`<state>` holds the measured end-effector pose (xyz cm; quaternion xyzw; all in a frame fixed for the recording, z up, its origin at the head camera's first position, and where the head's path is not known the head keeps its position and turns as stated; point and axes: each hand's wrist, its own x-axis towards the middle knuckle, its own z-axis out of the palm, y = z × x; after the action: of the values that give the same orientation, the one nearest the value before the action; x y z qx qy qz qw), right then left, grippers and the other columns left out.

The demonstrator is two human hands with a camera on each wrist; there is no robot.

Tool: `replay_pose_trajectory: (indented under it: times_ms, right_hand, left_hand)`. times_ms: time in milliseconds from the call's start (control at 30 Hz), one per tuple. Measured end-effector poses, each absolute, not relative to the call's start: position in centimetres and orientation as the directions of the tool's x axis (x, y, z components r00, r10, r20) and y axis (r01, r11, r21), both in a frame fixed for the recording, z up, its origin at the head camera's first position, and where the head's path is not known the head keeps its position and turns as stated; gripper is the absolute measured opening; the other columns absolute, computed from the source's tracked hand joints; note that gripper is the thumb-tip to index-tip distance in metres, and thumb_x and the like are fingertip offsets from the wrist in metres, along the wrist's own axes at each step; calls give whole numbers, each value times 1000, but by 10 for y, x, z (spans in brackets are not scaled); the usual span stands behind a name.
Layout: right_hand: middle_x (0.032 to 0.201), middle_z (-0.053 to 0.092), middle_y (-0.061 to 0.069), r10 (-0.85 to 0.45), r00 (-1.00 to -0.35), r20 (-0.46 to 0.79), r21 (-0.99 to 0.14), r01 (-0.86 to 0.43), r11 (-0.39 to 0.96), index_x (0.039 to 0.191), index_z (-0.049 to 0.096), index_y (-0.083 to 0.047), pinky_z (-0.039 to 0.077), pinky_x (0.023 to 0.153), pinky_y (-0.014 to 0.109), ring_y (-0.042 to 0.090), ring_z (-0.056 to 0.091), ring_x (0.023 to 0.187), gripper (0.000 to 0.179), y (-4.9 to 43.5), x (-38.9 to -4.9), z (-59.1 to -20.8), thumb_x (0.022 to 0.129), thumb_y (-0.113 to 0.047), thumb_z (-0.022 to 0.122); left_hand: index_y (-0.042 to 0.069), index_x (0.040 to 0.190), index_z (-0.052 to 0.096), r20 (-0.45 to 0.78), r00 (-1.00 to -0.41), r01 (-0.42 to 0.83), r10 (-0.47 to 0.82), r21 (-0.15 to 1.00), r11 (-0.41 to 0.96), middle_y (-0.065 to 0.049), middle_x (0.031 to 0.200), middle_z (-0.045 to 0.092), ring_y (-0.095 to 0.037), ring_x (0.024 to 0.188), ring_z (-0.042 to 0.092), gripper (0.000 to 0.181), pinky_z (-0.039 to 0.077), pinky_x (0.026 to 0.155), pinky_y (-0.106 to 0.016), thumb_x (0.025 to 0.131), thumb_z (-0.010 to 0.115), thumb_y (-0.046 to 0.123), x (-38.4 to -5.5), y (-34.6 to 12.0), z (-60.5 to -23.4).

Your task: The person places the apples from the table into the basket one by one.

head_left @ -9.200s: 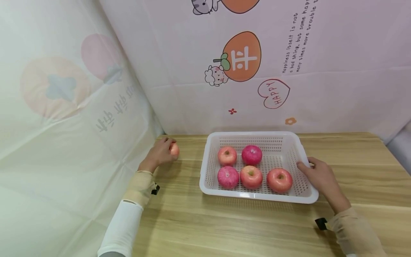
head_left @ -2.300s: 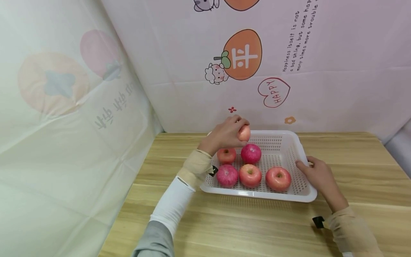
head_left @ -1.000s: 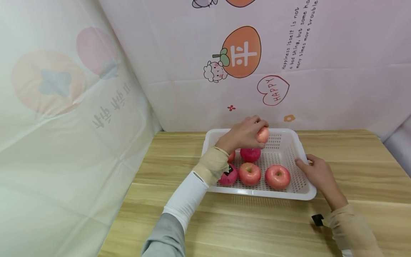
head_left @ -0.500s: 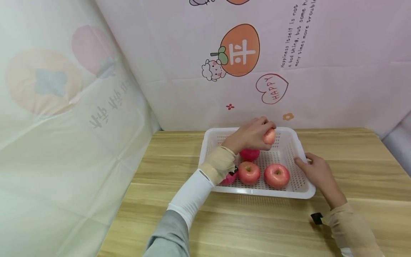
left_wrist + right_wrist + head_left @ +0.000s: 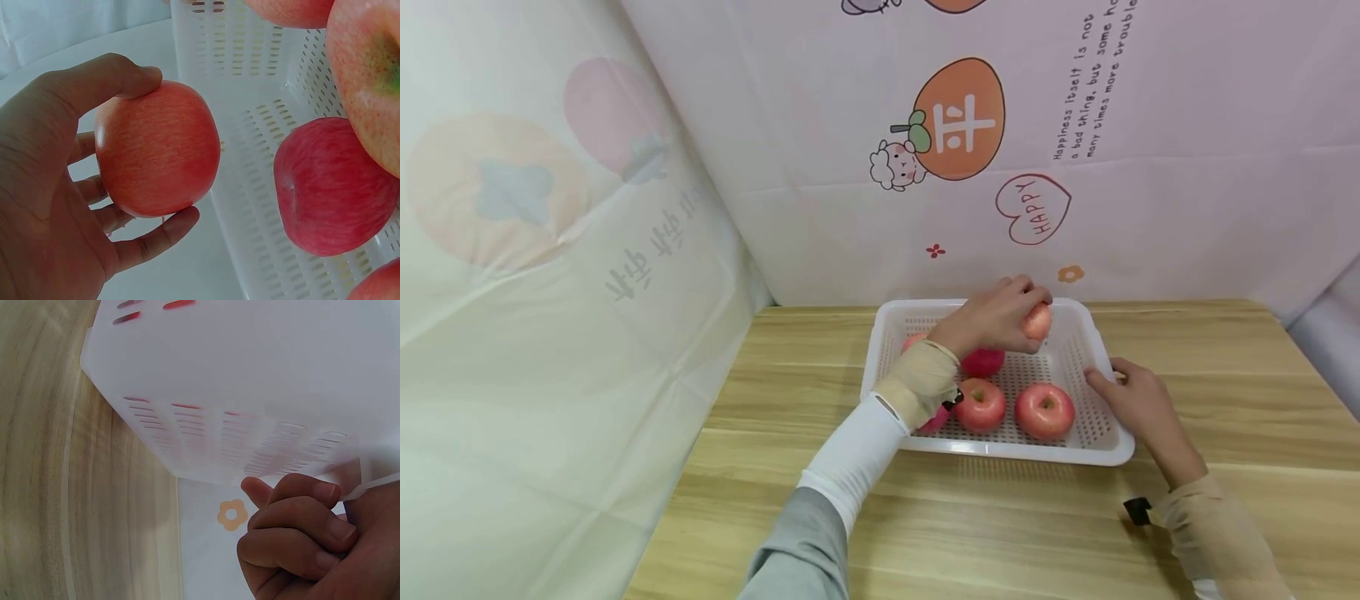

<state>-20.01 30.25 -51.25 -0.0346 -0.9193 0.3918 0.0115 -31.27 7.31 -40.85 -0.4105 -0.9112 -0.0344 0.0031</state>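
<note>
My left hand [image 5: 996,318] grips a pinkish-red apple [image 5: 1037,322] over the back right of a white perforated plastic basket [image 5: 1000,451]. In the left wrist view, thumb and fingers wrap the held apple [image 5: 159,150] from either side. Inside the basket, a red apple [image 5: 1045,412] sits front right, with another apple [image 5: 980,406] beside it. A magenta apple [image 5: 983,362] lies behind, partly under the hand; a second magenta apple [image 5: 934,421] and a pale one are mostly hidden by the left arm. My right hand [image 5: 1142,406] holds the basket's right rim, thumb over it, fingers curled outside.
The basket stands on a wood-grain table [image 5: 1000,533], near its back edge. A printed white cloth [image 5: 850,225] hangs right behind the table, and another pale cloth [image 5: 550,375] drapes along the left side.
My left hand has picked up the apple from the table's far left and carried it right, over the basket; lately it edges further right. The right hand keeps its hold on the rim.
</note>
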Motion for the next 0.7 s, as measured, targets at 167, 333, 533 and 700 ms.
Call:
replay_pose_trajectory:
  times_ms: [167,333,533,700]
  right_hand:
    - [124,63,45,72,-997,8,-724,44,688,143,50,17,60,64,36,36,74,88,68,301,-200,-513,110,-42,52]
    - [125,62,45,72,-997,-1,-721,51,691,142,50,18,59,64,36,37,74,89,68,302,-199,-512,110,-41,52]
    - [125,62,45,73,-997,-3,-717,53,695,142,50,17,58,64,34,37,73,90,67,300,-198,-511,110,-41,52]
    - [126,62,45,77,-997,3,-719,51,693,142,51,17,57,64,33,39,73,92,67,300,-199,-510,109,-41,52]
  left_hand:
    - [28,151,52,29,-660,751,751,64,657,4,144,52,-10,125,50,67,49,95,-22,90,75,46,-315,77,-412]
    - [29,151,53,21,-667,744,745,65,665,5,144,52,-9,125,50,67,48,95,-22,90,75,45,-315,83,-413]
    - [29,151,53,13,-665,747,747,40,664,4,146,52,-10,124,51,67,48,98,-21,90,75,46,-316,89,-415]
    - [29,151,52,7,-659,752,752,22,659,4,146,52,-10,123,52,67,47,98,-21,90,75,47,-317,94,-417]
